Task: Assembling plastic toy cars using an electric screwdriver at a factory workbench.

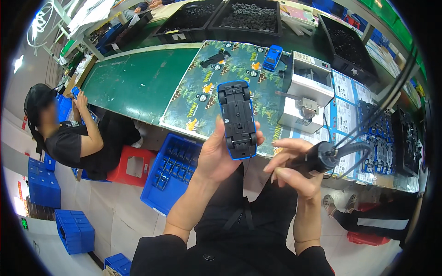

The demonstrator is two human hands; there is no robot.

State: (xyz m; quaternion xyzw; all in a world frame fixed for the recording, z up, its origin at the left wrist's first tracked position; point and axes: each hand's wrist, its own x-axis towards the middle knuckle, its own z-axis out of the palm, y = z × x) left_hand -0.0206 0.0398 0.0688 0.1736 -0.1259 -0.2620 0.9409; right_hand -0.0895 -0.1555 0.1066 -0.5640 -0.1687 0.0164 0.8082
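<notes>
My left hand (216,154) is closed around a blue toy car (238,120), which is turned so its black underside and wheels face up. In my right hand (297,181) is a black corded electric screwdriver (321,156); the hand is to the right of the toy car, apart from it, and the tool's tip is hidden. Beyond the car, a black toy car chassis (215,59) lies on the patterned sheet (193,99) covering the table. A second blue toy car (272,58) rests near that sheet's far right, next to a white screw feeder (301,112).
Black trays of small dark parts (246,20) line the far side. A blue bin (149,195) with several toy cars stands below the table edge at left. Rows of car parts (377,138) lie at right. A co-worker (69,133) sits at left; another person's legs (368,221) show at right.
</notes>
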